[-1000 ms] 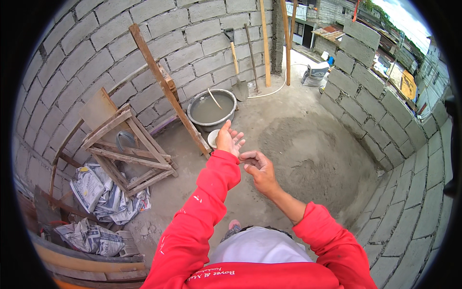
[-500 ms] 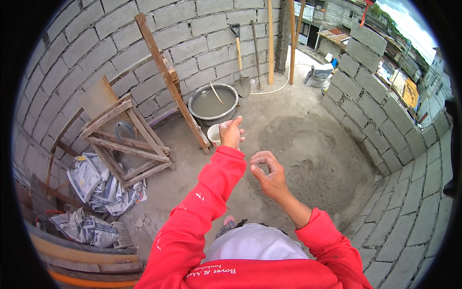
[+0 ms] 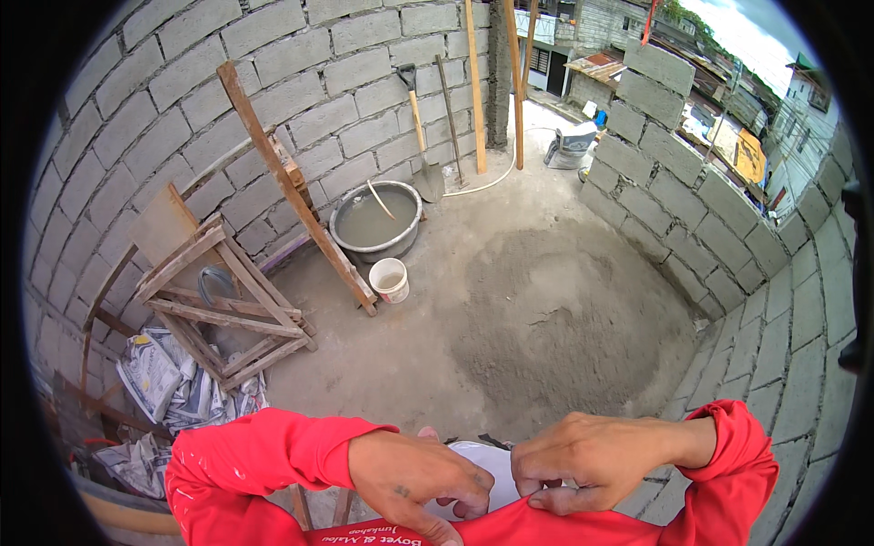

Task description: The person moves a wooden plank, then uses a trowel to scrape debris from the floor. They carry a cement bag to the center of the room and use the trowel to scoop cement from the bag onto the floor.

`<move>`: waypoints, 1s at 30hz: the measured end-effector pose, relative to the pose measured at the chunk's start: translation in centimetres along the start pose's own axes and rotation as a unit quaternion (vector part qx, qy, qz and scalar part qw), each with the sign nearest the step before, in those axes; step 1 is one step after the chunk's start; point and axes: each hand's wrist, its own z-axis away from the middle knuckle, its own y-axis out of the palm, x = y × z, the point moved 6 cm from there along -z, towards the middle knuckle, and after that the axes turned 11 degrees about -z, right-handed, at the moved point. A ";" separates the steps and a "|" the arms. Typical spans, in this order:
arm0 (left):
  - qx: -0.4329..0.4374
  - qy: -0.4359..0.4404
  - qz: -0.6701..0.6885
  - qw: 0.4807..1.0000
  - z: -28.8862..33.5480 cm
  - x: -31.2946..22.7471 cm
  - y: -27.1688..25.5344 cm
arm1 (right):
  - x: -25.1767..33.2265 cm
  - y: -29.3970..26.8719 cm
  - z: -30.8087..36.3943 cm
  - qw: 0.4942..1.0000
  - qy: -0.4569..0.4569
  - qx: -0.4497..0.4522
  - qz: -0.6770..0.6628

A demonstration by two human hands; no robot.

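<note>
Both hands are drawn in at my front, at the bottom of the head view. My left hand [image 3: 414,478] has its thumb over the red shirt [image 3: 555,530] and its fingers curled behind the cloth. Beside it on the right, my right hand [image 3: 587,462] pinches the same cloth between thumb and bent fingers. A white garment [image 3: 487,469] shows between the two hands, beneath the red one. Some fingertips are hidden behind the fabric.
A heap of grey sand-like mix [image 3: 555,318] covers the floor ahead. Left of it stand a white bucket [image 3: 390,280], a water-filled tub [image 3: 376,218] and a leaning plank [image 3: 291,187]. A wooden frame [image 3: 223,305], crumpled sacks [image 3: 187,382] and a shovel [image 3: 421,136] line the block wall [image 3: 300,55].
Both hands have come down and back toward me from above the floor, and now grip the red shirt. The view has shifted, uncovering the white bucket.
</note>
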 end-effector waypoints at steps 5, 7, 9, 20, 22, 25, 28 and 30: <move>0.029 -0.153 0.503 0.850 1.6 0.3 2.2 | 3.5 -5.5 1.6 0.947 -0.077 -0.292 0.106; 0.004 -0.095 0.548 0.831 2.4 -1.3 1.8 | 3.8 -6.2 1.8 0.940 -0.067 -0.285 0.175; -0.024 -0.068 0.576 0.814 3.0 -2.6 0.8 | 3.5 -6.9 1.5 0.942 -0.053 -0.269 0.192; -0.399 -0.182 0.117 0.891 4.6 -1.0 -8.6 | -4.5 1.2 1.4 0.784 0.163 -0.086 -0.593; -0.412 -0.155 0.079 0.895 3.5 -1.2 -8.5 | -5.6 0.7 4.0 0.787 0.109 -0.080 -0.602; -0.280 -0.177 0.048 0.942 -0.6 0.3 -5.6 | -7.8 -0.2 8.2 0.801 0.075 -0.056 -0.591; -0.153 -0.223 0.190 0.944 -3.0 4.5 -1.7 | -12.3 0.2 8.9 0.800 0.194 -0.129 -0.552; -0.081 -0.237 0.315 0.915 -2.8 8.0 -0.5 | -14.4 -0.5 6.5 0.819 0.223 -0.205 -0.487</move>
